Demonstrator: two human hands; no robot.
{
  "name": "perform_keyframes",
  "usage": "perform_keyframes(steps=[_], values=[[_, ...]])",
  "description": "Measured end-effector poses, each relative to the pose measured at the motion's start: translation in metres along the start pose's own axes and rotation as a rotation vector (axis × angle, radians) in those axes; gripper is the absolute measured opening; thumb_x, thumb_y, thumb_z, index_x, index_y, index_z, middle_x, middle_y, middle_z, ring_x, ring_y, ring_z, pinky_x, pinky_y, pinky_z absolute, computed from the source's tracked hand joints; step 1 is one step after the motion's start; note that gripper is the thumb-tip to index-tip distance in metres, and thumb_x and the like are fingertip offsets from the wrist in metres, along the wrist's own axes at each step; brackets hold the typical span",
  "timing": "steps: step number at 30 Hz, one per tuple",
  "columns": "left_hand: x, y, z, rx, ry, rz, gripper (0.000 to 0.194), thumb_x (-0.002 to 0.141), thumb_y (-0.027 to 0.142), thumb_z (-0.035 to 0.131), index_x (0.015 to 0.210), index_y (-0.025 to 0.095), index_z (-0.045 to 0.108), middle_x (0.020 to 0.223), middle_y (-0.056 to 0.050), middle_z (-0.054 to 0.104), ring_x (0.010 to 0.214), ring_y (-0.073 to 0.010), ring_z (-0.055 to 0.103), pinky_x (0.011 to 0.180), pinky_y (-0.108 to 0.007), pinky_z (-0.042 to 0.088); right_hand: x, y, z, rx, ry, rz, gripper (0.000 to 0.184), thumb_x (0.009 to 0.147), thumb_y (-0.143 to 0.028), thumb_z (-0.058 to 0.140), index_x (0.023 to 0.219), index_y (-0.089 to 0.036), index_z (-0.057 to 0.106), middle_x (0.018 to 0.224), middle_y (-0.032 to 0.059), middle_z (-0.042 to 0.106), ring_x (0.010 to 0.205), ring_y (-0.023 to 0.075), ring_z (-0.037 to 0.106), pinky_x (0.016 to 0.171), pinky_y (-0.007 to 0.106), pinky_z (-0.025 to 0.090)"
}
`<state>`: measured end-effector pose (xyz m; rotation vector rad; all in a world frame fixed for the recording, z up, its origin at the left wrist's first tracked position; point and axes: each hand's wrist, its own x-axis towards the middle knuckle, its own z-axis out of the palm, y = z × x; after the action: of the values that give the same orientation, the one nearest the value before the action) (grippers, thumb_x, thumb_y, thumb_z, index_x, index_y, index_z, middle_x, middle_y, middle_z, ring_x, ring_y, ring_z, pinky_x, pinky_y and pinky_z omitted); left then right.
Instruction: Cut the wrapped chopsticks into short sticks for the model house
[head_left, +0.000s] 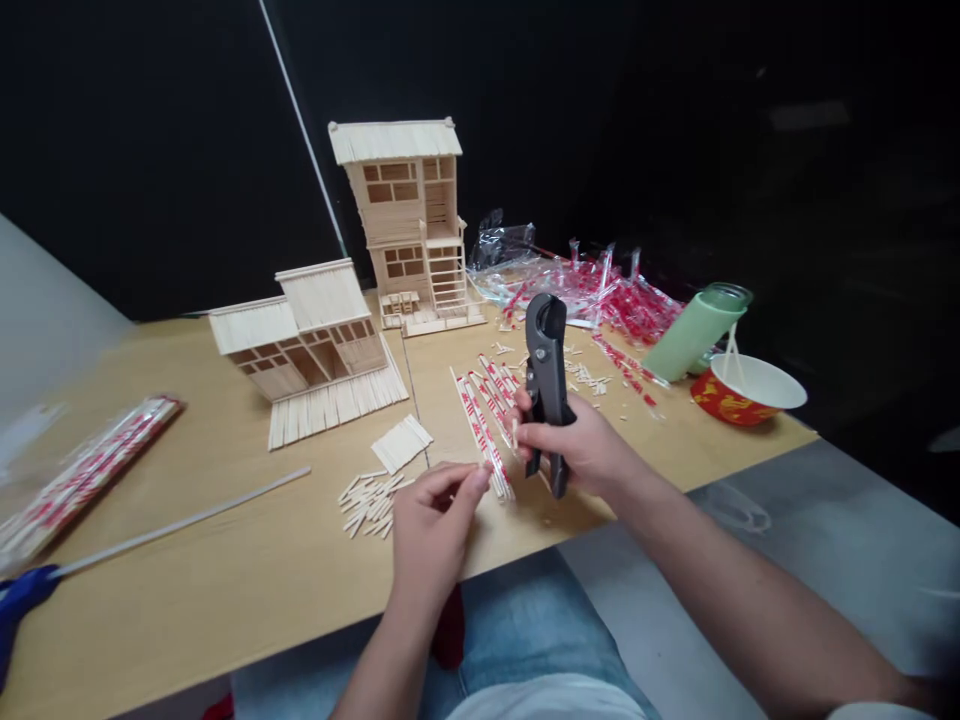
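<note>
My right hand [574,440] is wrapped round a black hand cutter [551,370], held upright with its jaw at the top. A short pale stick piece [515,434] shows at that hand's thumb and fingertips. My left hand [435,520] is closed in a pinch near the table's front edge; what lies between thumb and forefinger is too small to make out. Beneath and between the hands lie wrapped chopsticks [474,425] with red print. Left of my left hand are a loose pile of short cut sticks [367,503] and a flat panel of sticks [403,444].
Two stick-built model houses, a tall one [397,220] and a low one [300,335], stand at the back. Crumpled wrappers [615,300], a green bottle [694,335] and a red paper bowl [739,400] are at right. Packed chopsticks [97,470] and a blue-handled tool [26,600] lie left.
</note>
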<state>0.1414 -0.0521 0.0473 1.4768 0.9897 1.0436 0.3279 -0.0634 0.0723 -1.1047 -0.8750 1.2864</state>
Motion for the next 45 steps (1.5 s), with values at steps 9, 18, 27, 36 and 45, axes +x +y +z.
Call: perform_keyframes(steps=[9, 18, 27, 36, 45], values=[[-0.006, -0.004, -0.003, -0.072, 0.018, 0.055, 0.015, 0.084, 0.033, 0.073, 0.084, 0.020, 0.081, 0.076, -0.003, 0.076, 0.070, -0.0144, 0.066, 0.066, -0.023, 0.048, -0.014, 0.028, 0.037, 0.059, -0.021, -0.152, 0.030, 0.074, -0.021, 0.078, 0.087, -0.023, 0.051, 0.079, -0.0061, 0.061, 0.061, 0.0079, 0.052, 0.059, 0.024, 0.042], [-0.005, -0.007, -0.008, -0.001, -0.054, 0.060, 0.014, 0.085, 0.031, 0.072, 0.083, 0.020, 0.080, 0.078, -0.003, 0.075, 0.073, -0.0153, 0.066, 0.067, -0.024, 0.047, -0.017, 0.026, 0.029, -0.037, -0.003, -0.081, 0.036, 0.071, -0.025, 0.084, 0.089, -0.022, 0.054, 0.082, -0.0035, 0.066, 0.069, 0.0119, 0.060, 0.064, 0.026, 0.047], [-0.006, -0.002, -0.013, 0.133, -0.055, 0.194, 0.012, 0.086, 0.026, 0.070, 0.079, 0.020, 0.078, 0.073, -0.001, 0.073, 0.065, -0.0119, 0.061, 0.058, -0.022, 0.044, -0.020, 0.021, 0.028, -0.046, -0.012, -0.049, 0.038, 0.068, -0.024, 0.085, 0.089, -0.023, 0.054, 0.081, -0.0039, 0.065, 0.073, 0.0139, 0.061, 0.067, 0.028, 0.048], [-0.005, 0.003, -0.018, 0.231, -0.178, 0.126, 0.015, 0.087, 0.027, 0.068, 0.083, 0.019, 0.080, 0.074, -0.002, 0.074, 0.062, -0.0120, 0.059, 0.056, -0.022, 0.042, -0.020, 0.018, 0.026, -0.183, -0.059, -0.085, 0.035, 0.068, -0.022, 0.085, 0.086, -0.021, 0.054, 0.080, -0.0031, 0.064, 0.076, 0.0148, 0.061, 0.071, 0.028, 0.047], [-0.007, -0.006, -0.017, 0.235, -0.084, 0.216, 0.011, 0.087, 0.025, 0.071, 0.080, 0.020, 0.078, 0.076, -0.002, 0.075, 0.065, -0.0121, 0.062, 0.058, -0.022, 0.043, -0.021, 0.030, 0.032, 0.050, -0.019, -0.003, 0.042, 0.063, -0.024, 0.088, 0.087, -0.022, 0.054, 0.076, -0.0055, 0.062, 0.067, 0.0123, 0.058, 0.065, 0.026, 0.045]])
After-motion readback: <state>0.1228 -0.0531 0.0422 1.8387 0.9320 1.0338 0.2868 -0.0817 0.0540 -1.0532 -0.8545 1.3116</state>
